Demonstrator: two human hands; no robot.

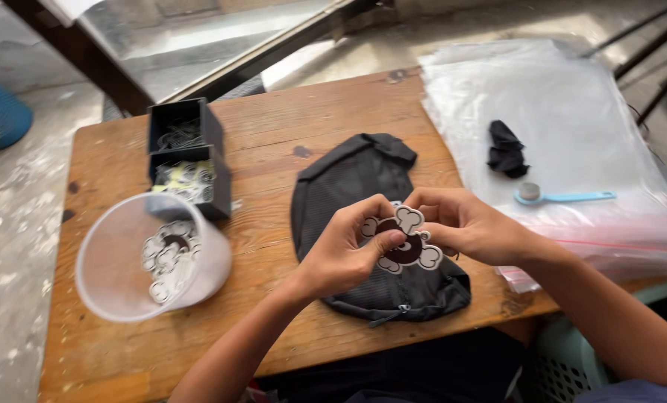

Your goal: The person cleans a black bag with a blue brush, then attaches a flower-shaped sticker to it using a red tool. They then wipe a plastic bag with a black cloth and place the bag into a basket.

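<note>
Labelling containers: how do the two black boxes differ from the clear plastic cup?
The black boxes are square, opaque and stand upright at the back left of the wooden table; the clear plastic cup is round, see-through and tipped toward the camera. The boxes hold small metal rings; the cup holds black-and-white cut-out pieces like the one in the hands. All are open-topped.

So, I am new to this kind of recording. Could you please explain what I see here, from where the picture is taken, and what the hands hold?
There is no machine: a person works with bare hands, filmed by a camera on their head, looking down. The left hand and right hand together hold a flat dark-and-white charm above a black pouch on a wooden table. Also there: a clear plastic cup with similar charms, two small black boxes, a stack of clear plastic bags, and on it a blue-handled tool and a black cloth piece.
</note>
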